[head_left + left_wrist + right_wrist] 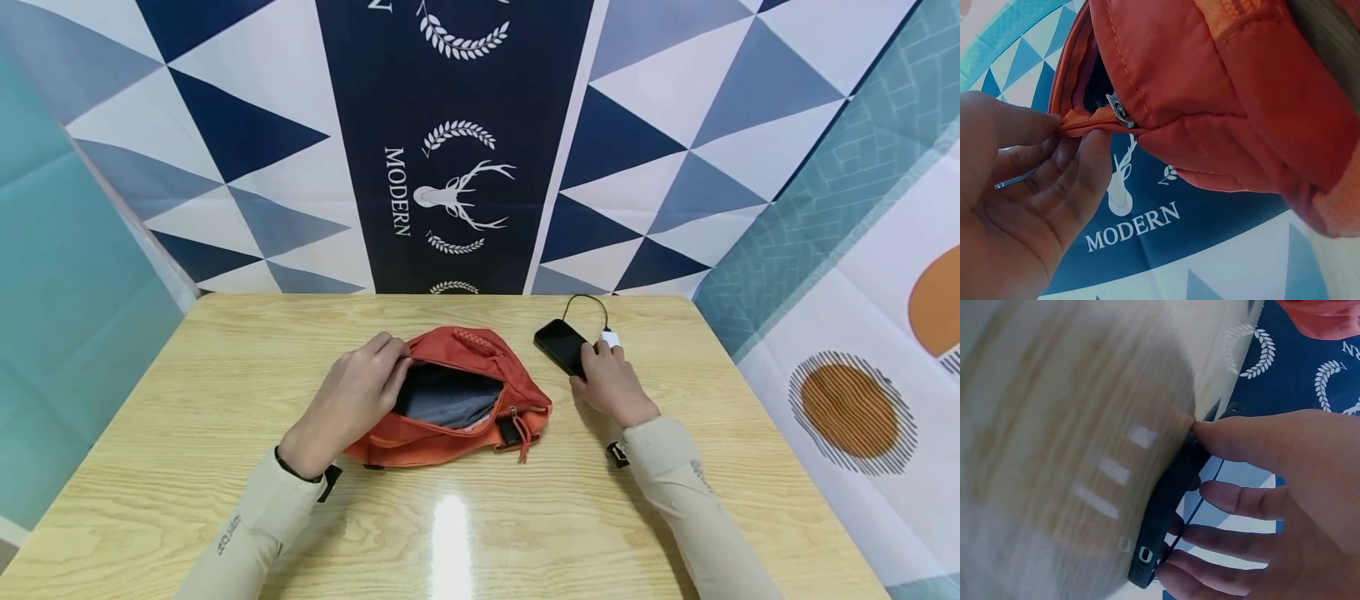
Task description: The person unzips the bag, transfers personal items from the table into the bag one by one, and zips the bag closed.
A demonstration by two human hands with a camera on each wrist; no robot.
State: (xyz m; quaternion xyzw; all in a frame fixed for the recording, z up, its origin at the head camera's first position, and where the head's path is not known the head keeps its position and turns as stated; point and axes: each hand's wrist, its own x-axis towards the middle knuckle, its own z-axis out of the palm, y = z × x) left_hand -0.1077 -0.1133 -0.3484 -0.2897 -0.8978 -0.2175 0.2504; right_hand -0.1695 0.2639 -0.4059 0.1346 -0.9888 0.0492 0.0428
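Observation:
A red waist bag (480, 358) lies on the table with its zipped mouth gaping, the dark grey lining (450, 396) showing inside. My left hand (367, 379) pinches the edge of that mouth at its left end. In the left wrist view, thumb and fingers hold the orange zipper edge (1088, 125) beside a metal zipper pull (1119, 109). To the right of the bag, my right hand (611, 383) grips the near end of a black smartphone (561, 343). The right wrist view shows the thumb on one side of the phone (1172, 487) and the fingers along the other.
A small white block (611, 338) with a thin black cable (585, 297) sits just behind the right hand, the cable looping to the phone's far end. The wooden table (247, 358) meets a patterned cloth backdrop (450, 167) at its far edge.

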